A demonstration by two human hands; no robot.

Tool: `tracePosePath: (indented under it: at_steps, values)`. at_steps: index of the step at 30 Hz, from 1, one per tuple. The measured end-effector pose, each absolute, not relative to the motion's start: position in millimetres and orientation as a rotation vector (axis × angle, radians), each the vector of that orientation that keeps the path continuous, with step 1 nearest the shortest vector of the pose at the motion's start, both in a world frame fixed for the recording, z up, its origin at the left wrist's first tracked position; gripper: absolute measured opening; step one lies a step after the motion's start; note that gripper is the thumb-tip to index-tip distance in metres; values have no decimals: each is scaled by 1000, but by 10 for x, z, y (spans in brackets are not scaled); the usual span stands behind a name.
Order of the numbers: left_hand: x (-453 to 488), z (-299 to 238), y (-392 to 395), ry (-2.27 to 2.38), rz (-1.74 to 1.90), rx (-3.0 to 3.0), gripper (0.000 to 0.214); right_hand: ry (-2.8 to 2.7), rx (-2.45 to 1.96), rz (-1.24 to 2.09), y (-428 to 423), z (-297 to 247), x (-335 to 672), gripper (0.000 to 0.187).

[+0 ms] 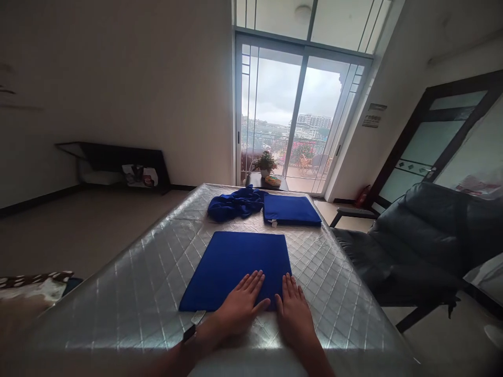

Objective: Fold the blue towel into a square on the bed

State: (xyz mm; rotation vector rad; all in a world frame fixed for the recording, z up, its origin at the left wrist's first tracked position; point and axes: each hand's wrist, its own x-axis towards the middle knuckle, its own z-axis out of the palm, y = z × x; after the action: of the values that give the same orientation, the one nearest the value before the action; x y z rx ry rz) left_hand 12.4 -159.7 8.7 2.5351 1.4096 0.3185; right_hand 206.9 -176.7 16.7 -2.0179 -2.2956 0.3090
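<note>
In the head view, I see the folded blue cloth (239,256) under the left hand (245,296), which lies flat and grasps nothing; the right hand (293,303), also flat and unclenched, rests at the cloth's right edge. The step seems to be smoothing, and the next move calls, I think, for light, even pressing.

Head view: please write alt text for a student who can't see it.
The left hand rests on a folded blue cloth, the right hand at its near right corner, on a silver-covered table. Beyond lie a crumpled blue cloth and another folded one, before glass doors.
</note>
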Motion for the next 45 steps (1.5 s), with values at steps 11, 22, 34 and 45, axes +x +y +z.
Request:
tracePosePath:
  at_steps: [11,22,34,45]
  values:
    - [-1114,16,-1832,2017,207,2164,73,-2286,-1979,338,-1765,129,2086,60]
    - [-1105,0,-1883,2059,178,2125,87,-2384,-2023,314,-1655,365,2058,60]
    - [-1108,71,-1837,2056,107,2106,86,-2280,-1944,217,-1017,160,1990,62]
    - [53,364,-1316,1438,379,2433,71,-2258,-1933,233,-1022,107,2006,62]
